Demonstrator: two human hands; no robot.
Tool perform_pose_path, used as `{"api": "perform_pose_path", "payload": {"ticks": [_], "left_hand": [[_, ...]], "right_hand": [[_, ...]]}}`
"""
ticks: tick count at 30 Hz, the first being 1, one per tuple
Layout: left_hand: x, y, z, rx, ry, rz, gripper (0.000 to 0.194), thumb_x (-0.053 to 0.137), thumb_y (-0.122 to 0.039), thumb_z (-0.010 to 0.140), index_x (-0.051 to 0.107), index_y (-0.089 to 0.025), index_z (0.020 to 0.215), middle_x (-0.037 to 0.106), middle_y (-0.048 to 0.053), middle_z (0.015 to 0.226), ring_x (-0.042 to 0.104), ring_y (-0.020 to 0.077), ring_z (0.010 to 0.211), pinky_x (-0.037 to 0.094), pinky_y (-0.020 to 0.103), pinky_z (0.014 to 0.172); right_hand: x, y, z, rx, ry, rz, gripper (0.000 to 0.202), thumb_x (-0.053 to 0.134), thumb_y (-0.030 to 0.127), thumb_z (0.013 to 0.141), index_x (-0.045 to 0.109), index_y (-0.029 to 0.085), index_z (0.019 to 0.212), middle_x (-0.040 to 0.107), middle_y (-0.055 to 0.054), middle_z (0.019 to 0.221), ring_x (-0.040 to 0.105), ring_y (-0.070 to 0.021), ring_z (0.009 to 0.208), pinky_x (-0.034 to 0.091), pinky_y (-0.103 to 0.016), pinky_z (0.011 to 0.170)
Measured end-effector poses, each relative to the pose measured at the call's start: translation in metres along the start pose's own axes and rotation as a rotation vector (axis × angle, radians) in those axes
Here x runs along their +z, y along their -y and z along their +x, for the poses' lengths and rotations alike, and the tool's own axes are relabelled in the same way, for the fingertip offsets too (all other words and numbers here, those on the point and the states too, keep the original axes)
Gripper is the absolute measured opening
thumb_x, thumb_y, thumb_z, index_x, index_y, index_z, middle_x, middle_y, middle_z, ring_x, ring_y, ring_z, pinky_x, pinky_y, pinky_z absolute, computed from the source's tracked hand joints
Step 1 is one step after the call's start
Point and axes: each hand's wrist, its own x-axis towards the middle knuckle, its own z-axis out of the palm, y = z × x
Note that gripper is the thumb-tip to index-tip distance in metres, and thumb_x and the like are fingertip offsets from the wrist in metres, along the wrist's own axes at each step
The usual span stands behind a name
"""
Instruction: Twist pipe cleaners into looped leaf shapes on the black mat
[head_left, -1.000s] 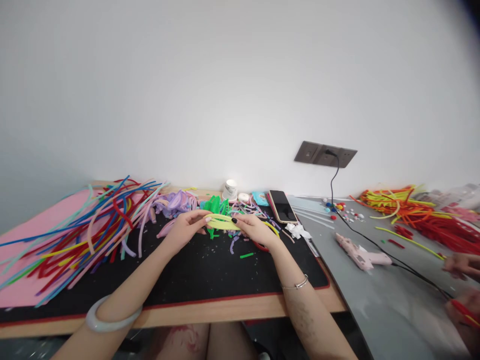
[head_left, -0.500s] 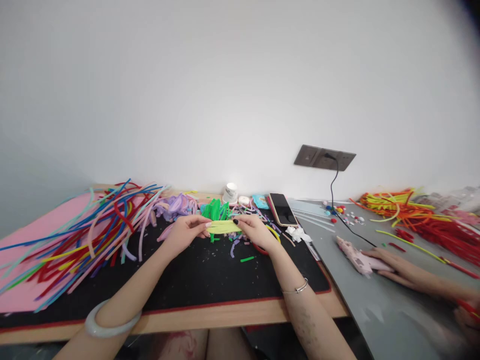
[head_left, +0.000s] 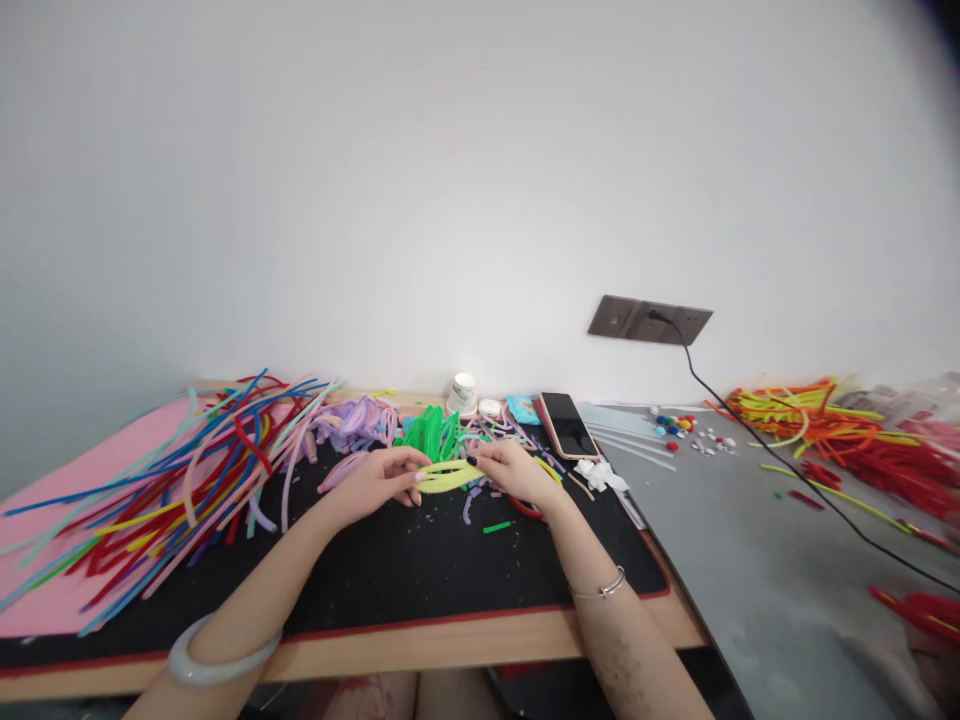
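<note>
Between my two hands a bundle of pale yellow pipe cleaners (head_left: pixel 448 477) is stretched sideways above the black mat, its strands slightly parted in the middle. My left hand (head_left: pixel 384 482) pinches the left end, and my right hand (head_left: pixel 514 470) grips the right end. Just behind the bundle lies a green pipe cleaner bunch (head_left: pixel 431 433). A lilac bunch (head_left: pixel 352 422) rests behind my left hand. One short green piece (head_left: pixel 496 527) is on the mat in front of my right hand.
Long mixed pipe cleaners (head_left: pixel 202 480) cover the left side. A white cup (head_left: pixel 463 393) and a phone (head_left: pixel 568 425) stand or lie at the back. On the grey table (head_left: pixel 712 560) are pompoms, red and orange bundles, a black cord and another person's blurred hand.
The yellow bundle's strands have spread apart a little, and its left end is slightly lower. At the right, the other person's hand and the pink tool have left the grey table's middle; the cord has swung right.
</note>
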Motion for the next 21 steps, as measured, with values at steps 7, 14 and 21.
{"api": "perform_pose_path", "payload": {"ticks": [7,14,21], "left_hand": [[0.017,-0.008,-0.008,-0.167,0.423,-0.142,0.045,0.041,-0.053,0.085,0.053,-0.016,0.105,0.063,0.007,0.085,0.056,0.0111,0.054,0.041,0.020,0.046],[0.020,-0.006,-0.010,-0.276,0.460,-0.218,0.037,0.049,-0.053,0.082,0.051,-0.015,0.081,0.028,-0.007,0.058,0.020,0.0046,0.046,0.019,0.018,0.043],[0.018,-0.005,-0.015,-0.348,0.505,-0.243,0.036,0.052,-0.052,0.080,0.039,-0.019,0.074,0.024,-0.009,0.056,0.015,0.0053,0.046,0.014,0.020,0.043]], "right_hand": [[0.006,0.015,-0.003,-0.064,0.109,-0.107,0.025,0.044,0.018,0.081,0.041,0.016,0.057,0.034,0.006,0.048,0.032,-0.0068,0.048,0.025,-0.020,0.049],[0.002,0.022,-0.005,-0.076,0.176,-0.167,0.027,0.046,0.019,0.082,0.047,0.014,0.056,0.037,0.005,0.051,0.032,-0.0067,0.050,0.025,-0.020,0.049],[-0.008,0.026,-0.011,-0.005,0.302,-0.168,0.025,0.044,0.021,0.084,0.059,0.013,0.066,0.043,0.005,0.052,0.038,-0.0069,0.048,0.028,-0.020,0.049]]}}
